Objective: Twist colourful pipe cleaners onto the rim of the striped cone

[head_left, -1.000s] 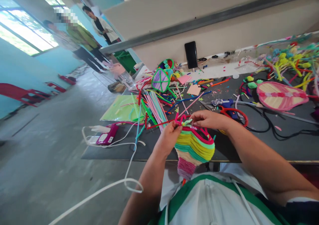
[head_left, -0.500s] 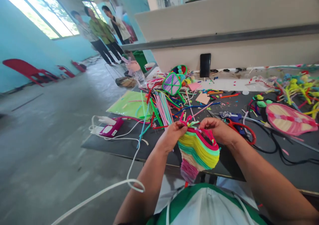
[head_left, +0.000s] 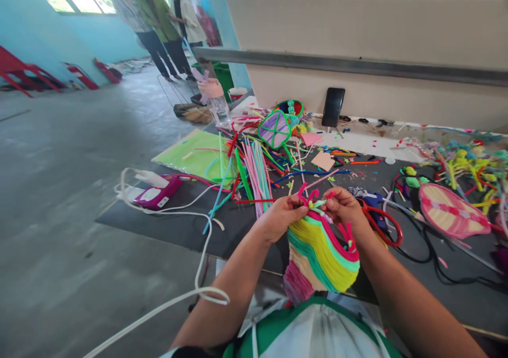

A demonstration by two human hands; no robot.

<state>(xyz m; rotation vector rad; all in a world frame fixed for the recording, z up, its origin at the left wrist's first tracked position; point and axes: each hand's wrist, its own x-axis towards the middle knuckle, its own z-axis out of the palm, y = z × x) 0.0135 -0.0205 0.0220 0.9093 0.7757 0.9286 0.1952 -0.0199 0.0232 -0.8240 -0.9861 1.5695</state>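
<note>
A striped pipe-cleaner craft (head_left: pixel 325 249) in pink, mint, yellow, teal, cream and purple hangs between my hands over the table's front edge. My left hand (head_left: pixel 281 216) pinches its upper left corner, thumb on top. Curled pink and mint ends stick up there. With thumb and fingertips, my right hand (head_left: pixel 346 210) closes on a short mint pipe cleaner end (head_left: pixel 318 204) at the top edge. Its exact fingertip contact is partly hidden. More pink ends (head_left: pixel 347 236) stand up at the craft's right side, below my right hand.
Loose pipe cleaners (head_left: pixel 256 173), a green sheet pack (head_left: pixel 194 154) and a purple power strip (head_left: pixel 161 191) lie left. Red-handled scissors (head_left: pixel 383 223), a blue glue gun (head_left: pixel 373 202) and a pink oval craft (head_left: pixel 454 210) lie right. A phone (head_left: pixel 333 107) leans behind. People stand far left.
My right fingers have moved from the craft's top edge to a mint end beside my left fingers. The craft sits slightly lower and further right in view. The camera has tilted down.
</note>
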